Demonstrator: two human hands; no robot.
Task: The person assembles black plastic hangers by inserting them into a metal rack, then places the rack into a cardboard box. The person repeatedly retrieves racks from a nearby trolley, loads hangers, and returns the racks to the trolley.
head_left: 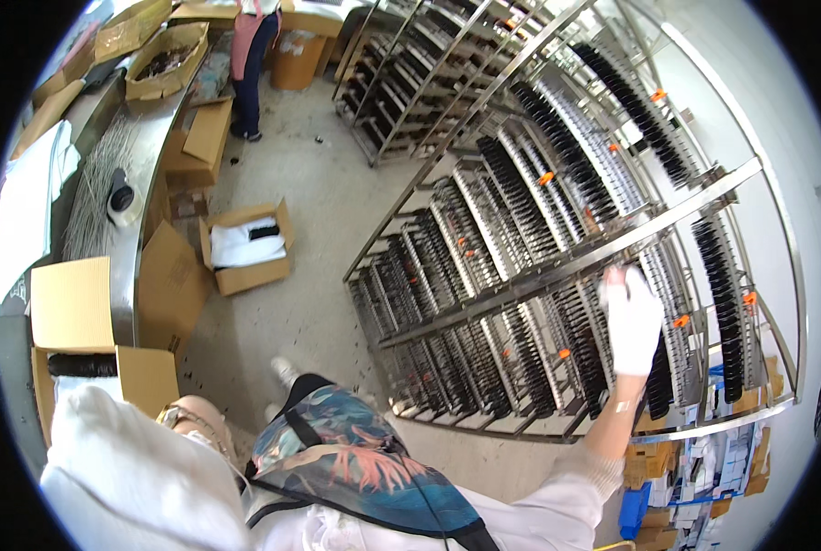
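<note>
Right arm (603,436) outstretched ahead, wrist (628,389) bare below the white-gloved right hand (634,326).

Silver-grey rack (686,202), black bristles (718,303) and orange clips (681,321) on it, white right-hand glove (635,326) at it, coral-patterned teal apron (337,441) lower left of it

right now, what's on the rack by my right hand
The rack carries metal rows lined with small black pieces, plus orange pieces. The gloved right hand covers part; what lies behind it can't be seen.
</note>
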